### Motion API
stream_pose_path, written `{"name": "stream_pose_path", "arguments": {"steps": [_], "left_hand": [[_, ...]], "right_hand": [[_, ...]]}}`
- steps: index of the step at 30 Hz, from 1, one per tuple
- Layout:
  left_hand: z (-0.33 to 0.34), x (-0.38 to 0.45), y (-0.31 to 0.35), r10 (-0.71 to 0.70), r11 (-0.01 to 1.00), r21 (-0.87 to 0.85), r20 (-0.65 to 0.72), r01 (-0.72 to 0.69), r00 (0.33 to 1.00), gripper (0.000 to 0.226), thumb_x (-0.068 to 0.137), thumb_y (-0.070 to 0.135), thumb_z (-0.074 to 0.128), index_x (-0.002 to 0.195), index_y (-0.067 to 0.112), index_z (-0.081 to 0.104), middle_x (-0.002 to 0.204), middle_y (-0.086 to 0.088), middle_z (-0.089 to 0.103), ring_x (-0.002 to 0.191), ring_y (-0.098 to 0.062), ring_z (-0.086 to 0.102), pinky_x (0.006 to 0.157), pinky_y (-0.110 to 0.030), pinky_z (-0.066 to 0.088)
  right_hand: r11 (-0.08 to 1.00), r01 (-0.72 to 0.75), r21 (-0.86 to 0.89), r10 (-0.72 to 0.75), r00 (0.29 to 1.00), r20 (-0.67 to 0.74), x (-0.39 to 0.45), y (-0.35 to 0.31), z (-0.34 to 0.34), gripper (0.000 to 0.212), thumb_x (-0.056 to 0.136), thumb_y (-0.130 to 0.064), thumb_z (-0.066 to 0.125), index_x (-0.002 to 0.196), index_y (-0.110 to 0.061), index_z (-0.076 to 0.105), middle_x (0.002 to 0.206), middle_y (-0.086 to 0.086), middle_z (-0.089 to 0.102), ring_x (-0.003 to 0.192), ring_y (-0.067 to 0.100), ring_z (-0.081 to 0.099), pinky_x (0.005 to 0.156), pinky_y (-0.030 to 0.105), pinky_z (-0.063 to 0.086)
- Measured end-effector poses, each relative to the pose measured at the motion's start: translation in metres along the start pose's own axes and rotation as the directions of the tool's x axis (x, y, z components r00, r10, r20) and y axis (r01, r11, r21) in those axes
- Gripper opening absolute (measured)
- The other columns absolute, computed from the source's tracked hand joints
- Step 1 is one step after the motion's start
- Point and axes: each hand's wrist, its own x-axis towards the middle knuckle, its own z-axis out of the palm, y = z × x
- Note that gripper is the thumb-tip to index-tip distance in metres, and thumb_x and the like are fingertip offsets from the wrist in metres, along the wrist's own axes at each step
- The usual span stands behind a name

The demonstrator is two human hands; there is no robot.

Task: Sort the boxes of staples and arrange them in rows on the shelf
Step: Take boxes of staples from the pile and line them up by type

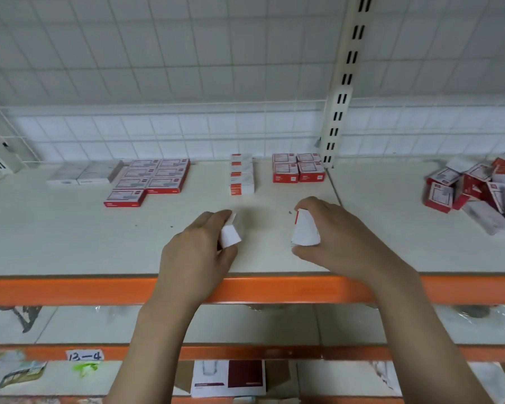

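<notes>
My left hand (197,252) grips a small white staple box (230,235) above the front of the white shelf (70,237). My right hand (343,242) holds a white and red staple box (305,230) a little to the right. Further back lie sorted groups: white boxes (83,173) at the left, flat red and white boxes (150,179) in two columns, a single column of small boxes (242,174), and a block of red boxes (298,167). A loose heap of red and white boxes (475,188) sits at the far right.
An orange beam (56,290) edges the shelf front. A slotted white upright (343,83) and a wire grid back panel (172,132) stand behind. Lower shelves hold bagged goods and a white and maroon carton (229,377); a label reads 13-4 (84,356).
</notes>
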Motion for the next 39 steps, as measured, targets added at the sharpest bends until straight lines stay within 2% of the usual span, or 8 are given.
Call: {"name": "stream_pose_path", "arguments": {"steps": [4, 10, 19, 24, 28, 32, 35, 39], "left_hand": [[-0.009, -0.003, -0.024, 0.001, 1.000, 0.031, 0.042, -0.002, 0.999, 0.053, 0.090, 0.028, 0.054, 0.140, 0.017, 0.040, 0.121, -0.003, 0.049, 0.086, -0.030, 0.060, 0.065, -0.032, 0.044], [-0.009, -0.004, -0.033, 0.032, 0.990, -0.144, 0.128, -0.013, 0.991, 0.063, 0.093, 0.034, 0.048, 0.146, 0.013, 0.021, 0.131, -0.005, 0.034, 0.097, -0.024, 0.056, 0.079, -0.027, 0.043], [-0.005, 0.015, -0.032, 0.043, 0.976, -0.212, 0.017, -0.038, 0.999, 0.051, 0.069, 0.015, 0.080, 0.115, 0.014, 0.057, 0.103, 0.006, 0.047, 0.088, -0.016, 0.054, 0.071, -0.024, 0.044], [0.003, 0.025, -0.027, 0.024, 0.977, -0.211, -0.023, -0.028, 0.999, 0.050, 0.065, 0.015, 0.083, 0.109, 0.013, 0.059, 0.099, 0.009, 0.047, 0.084, -0.009, 0.048, 0.067, -0.008, 0.037], [0.011, 0.031, -0.022, 0.001, 0.979, -0.204, -0.027, -0.007, 1.000, 0.049, 0.065, 0.014, 0.083, 0.108, 0.015, 0.059, 0.098, 0.010, 0.047, 0.083, -0.006, 0.047, 0.067, -0.006, 0.036], [0.020, 0.035, -0.016, -0.012, 0.983, -0.182, -0.029, 0.006, 1.000, 0.047, 0.067, 0.014, 0.082, 0.108, 0.013, 0.059, 0.101, 0.004, 0.050, 0.084, -0.009, 0.049, 0.067, -0.014, 0.038], [0.024, 0.037, -0.013, -0.004, 0.985, -0.173, -0.033, -0.002, 0.999, 0.046, 0.067, 0.013, 0.081, 0.107, 0.011, 0.059, 0.102, 0.001, 0.052, 0.082, -0.012, 0.050, 0.069, -0.025, 0.043], [0.029, 0.040, -0.012, -0.005, 0.987, -0.162, -0.031, 0.000, 1.000, 0.045, 0.068, 0.015, 0.081, 0.107, 0.011, 0.059, 0.103, -0.001, 0.054, 0.083, -0.016, 0.054, 0.067, -0.026, 0.043]], "right_hand": [[1.000, 0.012, -0.005, -0.012, 1.000, 0.008, 0.005, -0.025, 0.010, 0.062, 0.082, -0.035, 0.065, 0.133, -0.028, 0.031, 0.129, -0.004, 0.045, 0.116, 0.019, 0.041, 0.091, 0.032, 0.039], [0.999, 0.036, -0.025, -0.035, 0.998, 0.045, 0.010, -0.036, 0.015, 0.056, 0.083, -0.035, 0.062, 0.133, -0.039, 0.037, 0.126, -0.006, 0.045, 0.116, 0.017, 0.040, 0.092, 0.029, 0.038], [0.999, 0.022, 0.023, -0.023, 0.999, 0.042, 0.022, -0.019, 0.013, 0.039, 0.082, -0.028, 0.065, 0.115, -0.031, 0.044, 0.113, -0.006, 0.040, 0.106, 0.016, 0.038, 0.079, 0.024, 0.035], [0.997, 0.020, 0.076, -0.025, 0.997, 0.069, 0.032, -0.003, 0.013, 0.045, 0.080, -0.023, 0.067, 0.114, -0.032, 0.041, 0.112, -0.007, 0.035, 0.105, 0.012, 0.034, 0.077, 0.023, 0.035], [0.992, 0.027, 0.126, -0.039, 0.995, 0.097, 0.037, 0.009, 0.012, 0.057, 0.078, -0.007, 0.062, 0.121, -0.031, 0.033, 0.117, -0.007, 0.029, 0.102, 0.010, 0.033, 0.067, 0.016, 0.035], [0.991, 0.050, 0.126, -0.061, 0.995, 0.083, 0.040, 0.019, 0.012, 0.056, 0.081, 0.001, 0.050, 0.125, -0.027, 0.030, 0.121, -0.003, 0.029, 0.096, 0.014, 0.040, 0.068, 0.028, 0.045], [0.989, 0.048, 0.137, -0.054, 0.998, 0.036, 0.042, 0.026, 0.010, 0.042, 0.089, -0.008, 0.053, 0.124, -0.024, 0.037, 0.120, 0.000, 0.038, 0.097, 0.017, 0.046, 0.073, 0.034, 0.049], [0.994, 0.030, 0.108, -0.030, 1.000, -0.003, 0.044, 0.032, 0.008, 0.038, 0.083, -0.024, 0.066, 0.112, -0.023, 0.041, 0.114, -0.003, 0.044, 0.099, 0.018, 0.048, 0.074, 0.032, 0.047]]}}
